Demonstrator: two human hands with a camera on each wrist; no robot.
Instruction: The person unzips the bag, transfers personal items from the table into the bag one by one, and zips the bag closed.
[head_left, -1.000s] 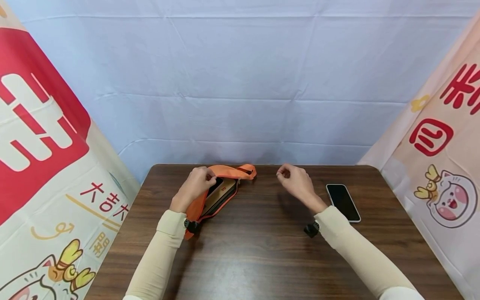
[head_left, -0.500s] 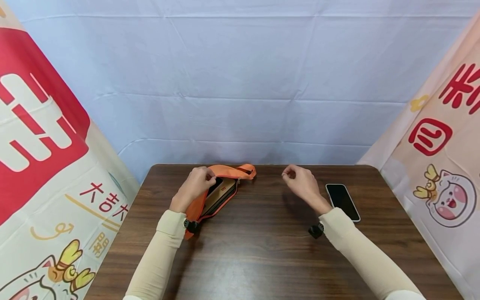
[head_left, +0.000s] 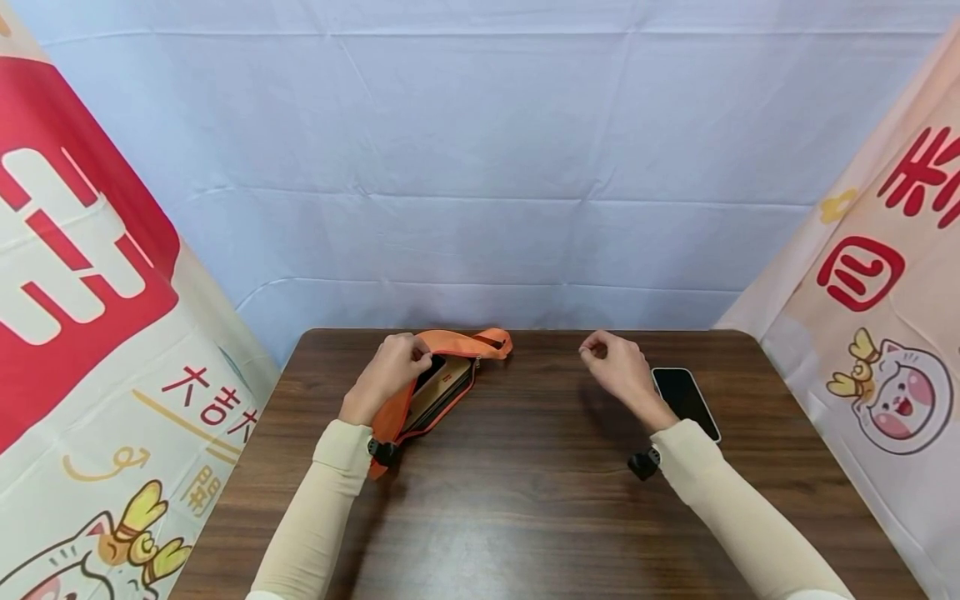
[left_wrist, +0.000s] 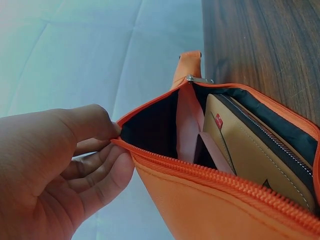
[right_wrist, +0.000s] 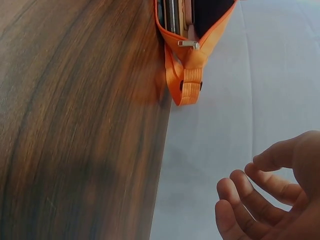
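Orange fabric pouch [head_left: 438,383] with a zip opening is lying on the dark brown wood-grain table [head_left: 517,500], toward its far left part, with the mouth standing unzipped. The left hand [head_left: 390,371] is pinching the upper edge of the pouch's opening between thumb and curled fingers [left_wrist: 95,170], pulling that edge away from the lower one so the black lining is showing. Inside, a tan flat wallet with a dark zip edge [left_wrist: 255,150] is sitting against the lower wall of the pouch, and a pinkish divider is standing beside it. An orange webbing strap loop [right_wrist: 187,82] is projecting from the pouch's far end, next to a small silver zip pull [right_wrist: 189,44], and is reaching the table's rear edge. The right hand [head_left: 618,367] is hovering above the table, well apart from the pouch; its fingers [right_wrist: 250,197] are hanging loosely curled and are holding nothing. A black-screened smartphone in a pale case [head_left: 686,402] is lying flat on the table just beside the right wrist, partly overlapped by it in the head view. Both forearms are wearing cream sleeves. A pale blue cloth backdrop [head_left: 480,167] is hanging behind the table, with printed banners bearing red characters and cartoon cats [head_left: 885,350] flanking either side.
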